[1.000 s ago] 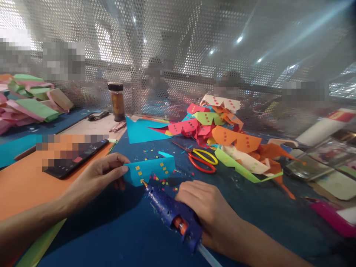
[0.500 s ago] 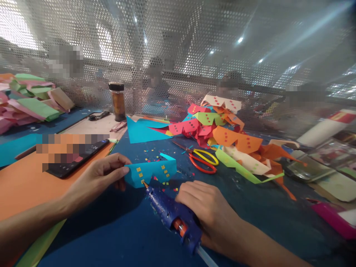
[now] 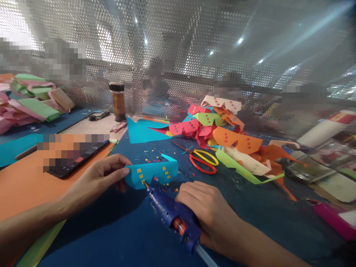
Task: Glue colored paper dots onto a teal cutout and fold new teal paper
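Observation:
Between thumb and fingers, my left hand (image 3: 107, 172) pinches the left end of a blue paper mask (image 3: 151, 173), which bears two rows of small yellow squares. My right hand (image 3: 204, 211) is wrapped round the handle of a dark blue glue gun (image 3: 169, 211). The gun's nozzle points up and left, its tip at the lowest square of the mask's left row. A clear glue stick (image 3: 204, 256) juts from the gun's back end. Tiny coloured paper squares (image 3: 167, 184) lie scattered on the blue table around the mask.
Scissors (image 3: 203, 161) with red and yellow handles lie beyond my right hand. Behind them rises a heap of coloured paper masks (image 3: 203, 126). A phone (image 3: 78, 159) rests on orange paper (image 3: 22, 185) at left. A dark-capped jar (image 3: 118, 104) stands by the perforated metal screen (image 3: 178, 44).
The blue paper mask has shifted very slightly right and down. Both hands and the glue gun stay almost where they were.

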`<state>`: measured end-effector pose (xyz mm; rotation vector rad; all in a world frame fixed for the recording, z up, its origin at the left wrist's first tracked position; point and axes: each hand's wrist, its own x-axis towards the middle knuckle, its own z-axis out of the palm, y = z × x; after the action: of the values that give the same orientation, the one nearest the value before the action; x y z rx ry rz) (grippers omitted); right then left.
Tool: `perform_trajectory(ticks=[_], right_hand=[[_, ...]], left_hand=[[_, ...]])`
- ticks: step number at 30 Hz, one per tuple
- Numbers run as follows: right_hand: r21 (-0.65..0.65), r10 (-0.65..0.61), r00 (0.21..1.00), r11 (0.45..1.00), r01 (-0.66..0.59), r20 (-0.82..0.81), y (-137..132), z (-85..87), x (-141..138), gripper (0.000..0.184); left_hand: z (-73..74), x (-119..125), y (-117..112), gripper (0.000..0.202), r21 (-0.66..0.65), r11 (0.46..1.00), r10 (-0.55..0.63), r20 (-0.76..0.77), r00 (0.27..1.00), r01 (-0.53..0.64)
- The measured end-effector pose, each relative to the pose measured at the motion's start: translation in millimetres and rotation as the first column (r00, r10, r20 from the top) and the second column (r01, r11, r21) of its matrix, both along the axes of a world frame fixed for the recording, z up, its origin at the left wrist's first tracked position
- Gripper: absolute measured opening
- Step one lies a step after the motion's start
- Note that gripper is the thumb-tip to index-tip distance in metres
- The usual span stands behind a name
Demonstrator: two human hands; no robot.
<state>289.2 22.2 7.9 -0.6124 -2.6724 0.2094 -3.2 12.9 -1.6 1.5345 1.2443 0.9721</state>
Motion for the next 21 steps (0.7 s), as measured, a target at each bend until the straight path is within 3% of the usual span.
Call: perform_trajectory(ticks=[21], right_hand=[[0.005, -0.014, 1.000, 1.000, 0.014, 0.019, 0.9, -0.2, -1.6, 0.011]], left_hand=[[3.2, 1.2, -0.8, 0.022, -0.011, 1.000, -0.022, 0.033, 0.999, 0.023]])
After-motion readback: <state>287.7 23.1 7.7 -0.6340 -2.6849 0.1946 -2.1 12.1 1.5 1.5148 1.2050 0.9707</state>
